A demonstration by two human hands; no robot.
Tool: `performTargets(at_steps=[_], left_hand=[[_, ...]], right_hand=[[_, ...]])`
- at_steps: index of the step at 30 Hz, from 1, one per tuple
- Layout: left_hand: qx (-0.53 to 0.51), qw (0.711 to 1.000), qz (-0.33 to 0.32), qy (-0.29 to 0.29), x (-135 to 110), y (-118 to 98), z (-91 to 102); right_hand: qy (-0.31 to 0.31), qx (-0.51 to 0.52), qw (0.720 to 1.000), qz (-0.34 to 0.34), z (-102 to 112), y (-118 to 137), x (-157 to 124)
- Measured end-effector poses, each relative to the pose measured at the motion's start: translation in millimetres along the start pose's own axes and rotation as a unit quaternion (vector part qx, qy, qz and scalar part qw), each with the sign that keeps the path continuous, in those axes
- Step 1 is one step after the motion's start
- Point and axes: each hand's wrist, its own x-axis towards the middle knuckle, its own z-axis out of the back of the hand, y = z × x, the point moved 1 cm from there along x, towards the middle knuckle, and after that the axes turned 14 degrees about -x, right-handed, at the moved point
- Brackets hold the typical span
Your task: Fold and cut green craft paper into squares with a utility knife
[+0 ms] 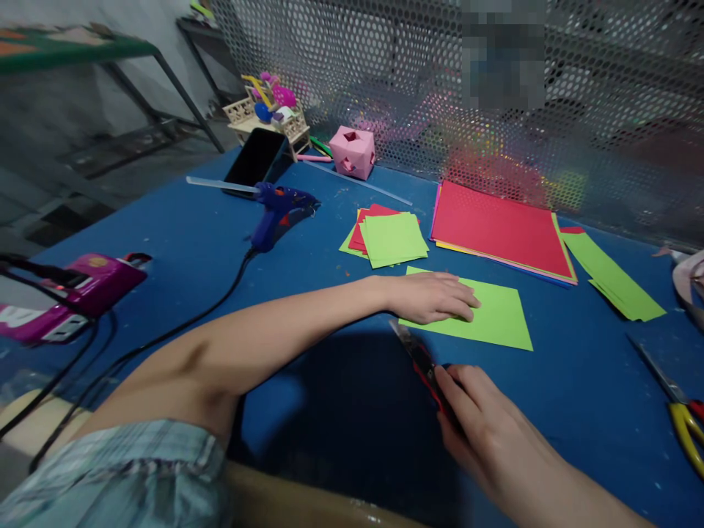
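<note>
A lime-green sheet of paper (500,315) lies flat on the blue tabletop (330,381). My left hand (434,297) rests palm down on its left part, fingers stretched out over the sheet. In my right hand (478,418) is a red and black utility knife (423,359), gripped by its handle. Its metal blade is out and points up and left, close to the sheet's lower left corner. Whether the blade tip touches the table I cannot tell. Just behind my left hand sits a stack of green and red paper squares (396,238).
A blue glue gun (269,213) trails its cord on the left, near a phone (256,161) and a purple power strip (82,293). Behind are a pink paper cube (353,152) and coloured sheets (500,227). Green strips (610,271) and scissors (674,396) lie right.
</note>
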Motion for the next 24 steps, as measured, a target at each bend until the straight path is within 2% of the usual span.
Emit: performTargets(at_steps=[7,10,12,13,16,18,20,22,24], left_hand=[[-0.002,1.000,0.006,0.010,0,0,0.2],[0.004,1.000,0.001,0.002,-1,1,-0.6],[0.009,1.000,-0.008,-0.010,-2,2,-2.1],[0.013,1.000,-0.016,-0.017,-2,2,-3.2],[0.028,0.998,-0.046,-0.037,-3,5,-6.2],[0.038,0.997,-0.056,-0.045,-4,6,-7.3],[0.047,0.996,-0.057,-0.044,-5,5,-7.1],[0.055,0.996,-0.049,-0.040,-5,2,-5.7],[0.060,0.997,-0.029,-0.040,-5,-3,-3.5]], right_hand=[[0.032,-0.030,0.998,0.043,4,-14,-13],[0.058,-0.057,0.994,0.072,17,-28,-21],[0.092,-0.029,0.993,0.073,29,-42,-23],[0.101,-0.006,0.993,0.059,35,-52,-22],[0.053,0.028,0.998,-0.030,44,-95,-12],[0.000,0.015,0.995,-0.097,40,-129,-2],[-0.004,-0.001,0.984,-0.180,28,-159,7],[0.007,0.003,0.980,-0.201,16,-178,14],[0.023,0.016,0.980,-0.195,8,-185,17]])
